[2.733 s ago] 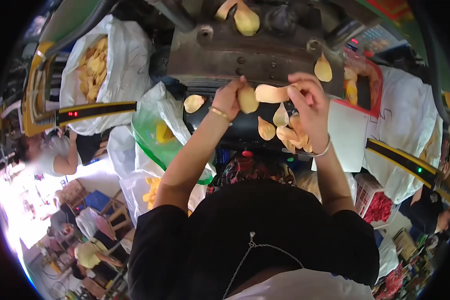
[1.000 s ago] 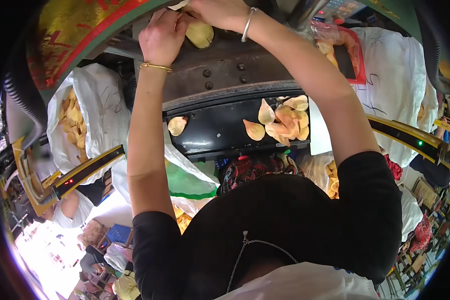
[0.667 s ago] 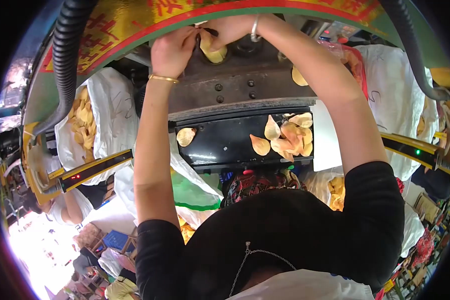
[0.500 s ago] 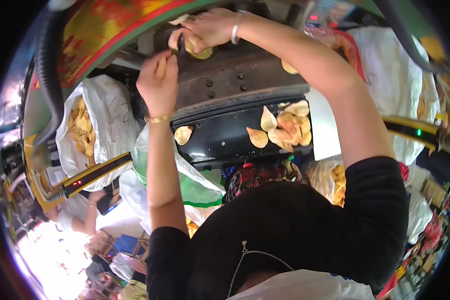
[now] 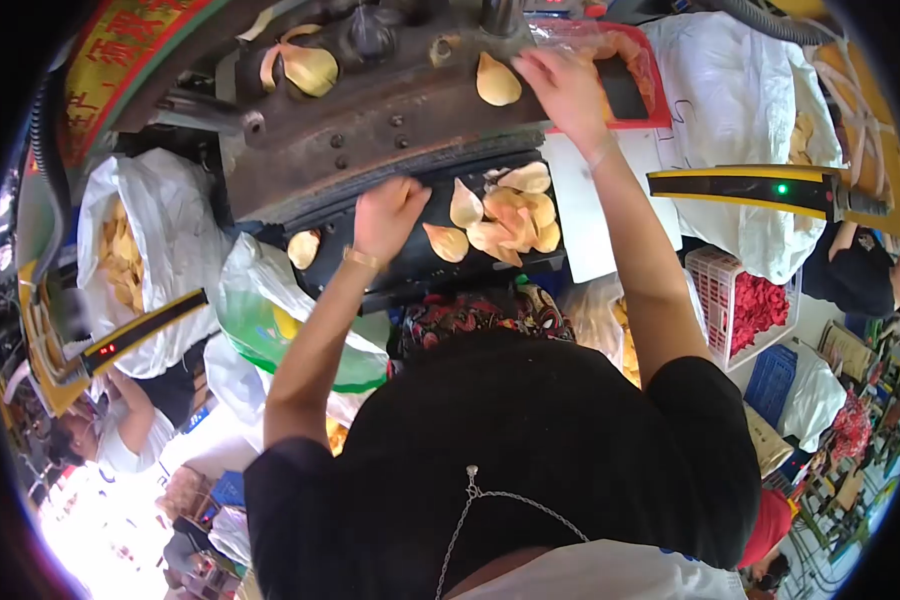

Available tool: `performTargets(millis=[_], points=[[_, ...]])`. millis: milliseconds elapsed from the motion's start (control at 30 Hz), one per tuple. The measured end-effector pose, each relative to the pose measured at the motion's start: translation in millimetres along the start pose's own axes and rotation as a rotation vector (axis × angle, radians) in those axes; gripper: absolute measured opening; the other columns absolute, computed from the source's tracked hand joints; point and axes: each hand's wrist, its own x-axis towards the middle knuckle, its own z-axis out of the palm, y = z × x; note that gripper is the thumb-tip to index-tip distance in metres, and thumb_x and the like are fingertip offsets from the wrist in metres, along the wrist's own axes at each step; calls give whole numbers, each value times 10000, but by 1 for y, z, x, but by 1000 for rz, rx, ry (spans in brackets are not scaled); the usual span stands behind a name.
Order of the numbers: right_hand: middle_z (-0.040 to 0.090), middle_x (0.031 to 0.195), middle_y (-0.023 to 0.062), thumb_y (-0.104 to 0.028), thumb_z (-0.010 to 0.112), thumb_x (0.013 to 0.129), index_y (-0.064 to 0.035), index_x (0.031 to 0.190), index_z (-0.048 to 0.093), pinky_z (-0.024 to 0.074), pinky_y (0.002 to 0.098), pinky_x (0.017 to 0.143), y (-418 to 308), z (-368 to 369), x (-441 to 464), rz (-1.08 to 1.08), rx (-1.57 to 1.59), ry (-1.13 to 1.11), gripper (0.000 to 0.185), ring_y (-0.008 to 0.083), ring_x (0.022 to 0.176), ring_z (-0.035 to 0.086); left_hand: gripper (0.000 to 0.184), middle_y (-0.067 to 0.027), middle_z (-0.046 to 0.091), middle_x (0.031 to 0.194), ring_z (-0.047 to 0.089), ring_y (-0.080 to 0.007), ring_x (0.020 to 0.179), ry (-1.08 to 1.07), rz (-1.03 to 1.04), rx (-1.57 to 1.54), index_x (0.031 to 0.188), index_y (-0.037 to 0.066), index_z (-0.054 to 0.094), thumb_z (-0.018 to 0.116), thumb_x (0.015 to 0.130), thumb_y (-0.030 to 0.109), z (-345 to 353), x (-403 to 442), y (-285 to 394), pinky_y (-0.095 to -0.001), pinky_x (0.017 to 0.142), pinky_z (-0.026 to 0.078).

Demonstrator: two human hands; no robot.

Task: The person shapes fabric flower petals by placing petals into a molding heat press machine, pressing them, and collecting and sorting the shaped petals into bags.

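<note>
My left hand is closed above the black tray; what it holds, if anything, is hidden. A single pale petal-shaped piece lies left of it, and a pile of similar pieces lies to its right. My right hand, fingers apart and nothing in them, is beside a yellowish teardrop piece on the dark metal plate. Further left on that plate rest a rounded yellow piece and a curved strip.
A red-rimmed box stands at the right, near a white sack. Another sack holds pale pieces at the left. Yellow-black sensor bars flank the work area. A crate holds red material; a person is at lower left.
Both hands have come away from the rounded piece at the back of the plate. My left hand moved down over the tray, my right hand rightward beside the teardrop piece. The view has shifted.
</note>
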Motion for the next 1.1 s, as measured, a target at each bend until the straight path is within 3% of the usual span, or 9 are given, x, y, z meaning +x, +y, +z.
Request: performTargets(millis=[200,333,433,600,667,833,967,1067,1100], points=[[665,909,58,-192,680,843,-67,995,645,477,247,694,19,36,11,-153,-272,-12,200,172,804,639,165,-92,656,770,627,-171,676,37,23,-101,897,31,672,707,808,165,26,49,23,-287,613,485],[656,881,8,-165,675,856,-65,1008,633,469,216,688,12,24,-18,164,533,-123,186,81,792,610,154,-54,689,839,632,-138,741,147,-144,-232,911,13,683,714,818,133,14,51,35,-257,650,495],[641,866,-12,-133,670,864,-47,1005,624,462,203,683,-16,21,-32,236,969,-363,172,45,800,579,163,-24,686,888,621,-118,778,47,-342,-926,888,-3,686,736,813,133,5,69,47,-236,667,494],[651,865,1,-120,673,861,-32,1007,624,464,202,682,-30,18,-78,419,1054,-474,177,59,783,588,205,-48,693,864,630,-122,761,25,-479,-936,892,22,691,768,773,170,30,18,8,-252,670,502],[649,866,-2,-127,673,863,-25,1016,624,463,202,682,-18,18,-94,542,1058,-523,191,56,780,582,224,-79,683,827,639,-129,743,-32,-400,-32,903,61,698,782,736,184,41,-20,-17,-268,651,499],[641,858,-8,-132,671,865,-24,1024,631,457,201,684,1,34,-101,361,800,-589,197,52,761,566,185,-106,656,786,630,-142,694,71,-327,237,894,89,693,756,738,166,88,-24,-14,-280,640,493],[634,863,-4,-140,659,873,-18,1002,634,448,203,709,-18,32,-100,326,754,-608,179,49,770,550,137,-85,675,774,626,-148,681,-145,-577,291,856,57,686,737,763,145,102,-16,-24,-281,638,495],[638,894,7,-145,651,879,-10,961,646,443,205,749,-14,10,-96,430,944,-777,159,53,808,552,134,-79,690,894,664,-172,782,-192,-643,-680,867,14,679,721,785,112,75,-18,-40,-289,688,526],[638,894,7,-145,651,879,-10,961,646,443,205,749,-14,8,-92,423,953,-763,159,53,808,552,134,-79,690,894,664,-172,782,-194,-632,-667,867,14,679,721,785,112,65,-18,-45,-289,688,526]])
